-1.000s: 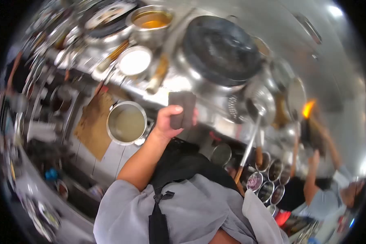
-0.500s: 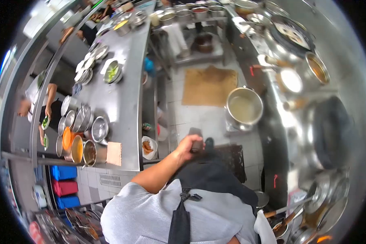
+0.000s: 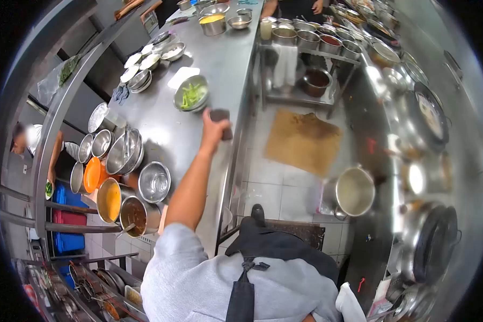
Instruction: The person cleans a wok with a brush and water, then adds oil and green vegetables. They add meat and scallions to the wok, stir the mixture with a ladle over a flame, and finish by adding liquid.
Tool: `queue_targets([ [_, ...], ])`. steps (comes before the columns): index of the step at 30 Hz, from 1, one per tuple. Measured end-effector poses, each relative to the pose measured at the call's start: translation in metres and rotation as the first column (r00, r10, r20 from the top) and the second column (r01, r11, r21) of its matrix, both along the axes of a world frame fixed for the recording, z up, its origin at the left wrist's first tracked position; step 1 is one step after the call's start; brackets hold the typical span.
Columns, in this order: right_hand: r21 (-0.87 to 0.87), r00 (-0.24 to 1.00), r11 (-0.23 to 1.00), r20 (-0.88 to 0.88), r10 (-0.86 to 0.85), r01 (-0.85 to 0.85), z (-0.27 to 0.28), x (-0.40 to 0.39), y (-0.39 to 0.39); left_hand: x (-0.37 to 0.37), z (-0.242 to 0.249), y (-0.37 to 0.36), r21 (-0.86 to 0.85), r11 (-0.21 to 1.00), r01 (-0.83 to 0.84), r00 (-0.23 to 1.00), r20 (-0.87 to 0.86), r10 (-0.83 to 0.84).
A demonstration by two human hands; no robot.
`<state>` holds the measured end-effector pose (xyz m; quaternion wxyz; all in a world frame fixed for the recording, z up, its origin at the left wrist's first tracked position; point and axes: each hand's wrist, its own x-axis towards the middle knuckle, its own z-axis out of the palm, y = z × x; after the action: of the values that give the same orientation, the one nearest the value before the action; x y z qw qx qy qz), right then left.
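My left hand (image 3: 213, 130) is closed around a dark brown, flat rectangular object (image 3: 220, 124), its exact kind blurred by motion. That arm stretches forward along the right edge of the steel counter (image 3: 212, 177). Just beyond my fingers stands a metal bowl (image 3: 197, 105) with cut green vegetables (image 3: 191, 95) in it. A white sheet (image 3: 183, 77) lies behind this bowl. Nearer my forearm sits a shiny steel bowl (image 3: 154, 182). Out of view is my right hand.
Pots of yellow liquid (image 3: 109, 200) and brown sauce (image 3: 136, 217) stand at the counter's near left corner. A large pot (image 3: 355, 191) is on the right, past cardboard (image 3: 303, 142) on the floor. One person (image 3: 36, 140) is at left, another (image 3: 298, 7) at the far end.
My left hand has swung forward and left with the dark object, from over the floor to the counter beside the vegetable bowl. The view has turned left.
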<state>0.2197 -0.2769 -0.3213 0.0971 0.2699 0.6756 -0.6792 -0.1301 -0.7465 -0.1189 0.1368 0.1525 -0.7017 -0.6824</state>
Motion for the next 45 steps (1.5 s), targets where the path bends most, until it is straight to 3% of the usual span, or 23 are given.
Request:
queue_targets([
  [2, 0.044, 1.0, 0.999, -0.015, 0.026, -0.025, -0.002, -0.013, -0.001, -0.04, -0.002, -0.031, -0.052, 0.996, -0.069, 0.997, -0.041, 0.067],
  [8, 0.141, 0.996, 0.988, -0.05, 0.072, -0.064, -0.042, -0.021, 0.022, -0.08, -0.001, -0.073, -0.15, 0.979, 0.134, 0.981, 0.16, -0.11],
  [10, 0.226, 0.983, 0.972, 0.183, 0.024, -0.065, -0.041, -0.032, 0.019, -0.077, 0.001, -0.075, -0.389, 0.917, -0.092, 0.991, 0.054, 0.123],
  [11, 0.229, 0.983, 0.971, 0.181, 0.032, -0.073, -0.038, -0.035, 0.02, -0.073, 0.003, -0.08, -0.386, 0.917, -0.101, 0.99, 0.052, 0.131],
  [14, 0.122, 0.911, 0.905, 0.123, 0.394, -0.408, -0.054, -0.055, 0.021, -0.053, 0.027, -0.084, -0.561, 0.815, -0.148, 0.988, -0.044, 0.149],
  [16, 0.064, 0.8, 0.798, 0.071, 0.596, -0.599, -0.212, -0.033, 0.105, -0.034, 0.048, -0.068, -0.634, 0.767, -0.1, 0.995, -0.06, 0.079],
  [17, 0.065, 0.802, 0.8, 0.079, 0.592, -0.597, -0.113, -0.05, 0.063, -0.026, 0.049, -0.06, -0.704, 0.708, -0.051, 0.998, -0.063, 0.009],
  [19, 0.256, 0.96, 0.925, 0.095, 0.264, -0.28, 0.002, -0.094, 0.001, -0.011, 0.054, -0.033, -0.791, 0.606, -0.081, 0.964, -0.217, -0.154],
  [21, 0.285, 0.959, 0.918, 0.006, 0.285, -0.274, 0.131, -0.152, -0.072, 0.007, 0.063, 0.004, -0.793, 0.606, -0.07, 0.891, -0.323, -0.319],
  [23, 0.436, 0.862, 0.877, -0.346, 0.369, -0.201, 0.174, -0.196, -0.095, 0.021, 0.06, 0.039, -0.842, 0.54, 0.013, 0.836, -0.287, -0.468],
  [24, 0.472, 0.82, 0.866, -0.424, 0.385, -0.163, 0.212, -0.212, -0.108, 0.03, 0.063, 0.059, -0.864, 0.495, 0.096, 0.816, -0.216, -0.536],
  [25, 0.425, 0.812, 0.895, -0.47, 0.346, -0.135, 0.247, -0.221, -0.119, 0.039, 0.07, 0.081, -0.88, 0.438, 0.183, 0.774, -0.146, -0.616],
  [27, 0.49, 0.753, 0.866, -0.533, 0.385, -0.096, 0.291, -0.23, -0.123, 0.056, 0.078, 0.12, -0.874, 0.426, 0.234, 0.631, -0.197, -0.751],
  [29, 0.702, 0.612, 0.712, -0.565, 0.554, 0.003, 0.304, -0.228, -0.102, 0.075, 0.091, 0.157, -0.879, 0.373, 0.297, 0.471, -0.205, -0.858],
  [30, 0.707, 0.625, 0.707, -0.555, 0.549, 0.006, 0.299, -0.222, -0.084, 0.087, 0.089, 0.176, -0.889, 0.314, 0.334, 0.491, -0.12, -0.863],
  [31, 0.711, 0.633, 0.704, -0.546, 0.549, 0.002, 0.287, -0.214, -0.068, 0.094, 0.086, 0.19, -0.888, 0.349, 0.3, 0.458, -0.187, -0.869],
  [33, 0.669, 0.632, 0.739, -0.608, 0.481, 0.081, 0.265, -0.191, -0.039, 0.111, 0.081, 0.217, -0.902, 0.233, 0.363, 0.423, -0.064, -0.904],
  [35, 0.621, 0.733, 0.772, -0.588, 0.341, 0.139, 0.273, -0.156, -0.007, 0.14, 0.076, 0.251, -0.81, 0.337, 0.481, 0.434, -0.115, -0.894],
  [37, 0.532, 0.699, 0.768, -0.697, 0.159, 0.356, 0.279, -0.133, 0.037, 0.16, 0.065, 0.275, -0.631, 0.441, 0.638, 0.499, -0.098, -0.861],
  [38, 0.338, 0.753, 0.84, -0.647, -0.12, 0.424, 0.288, -0.12, 0.064, 0.172, 0.067, 0.282, -0.469, 0.439, 0.767, 0.496, -0.001, -0.868],
  [39, 0.123, 0.76, 0.855, -0.533, -0.371, 0.504, 0.297, -0.112, 0.092, 0.18, 0.067, 0.292, -0.446, 0.443, 0.778, 0.5, 0.01, -0.866],
  [43, 0.011, 0.414, 0.565, -0.693, -0.59, 0.825, 0.324, -0.093, 0.231, 0.185, 0.057, 0.312, -0.357, 0.41, 0.839, 0.468, 0.089, -0.879],
  [45, -0.276, 0.254, 0.488, -0.591, -0.766, 0.828, 0.338, -0.079, 0.285, 0.192, 0.054, 0.32, -0.304, 0.425, 0.852, 0.473, 0.1, -0.875],
])
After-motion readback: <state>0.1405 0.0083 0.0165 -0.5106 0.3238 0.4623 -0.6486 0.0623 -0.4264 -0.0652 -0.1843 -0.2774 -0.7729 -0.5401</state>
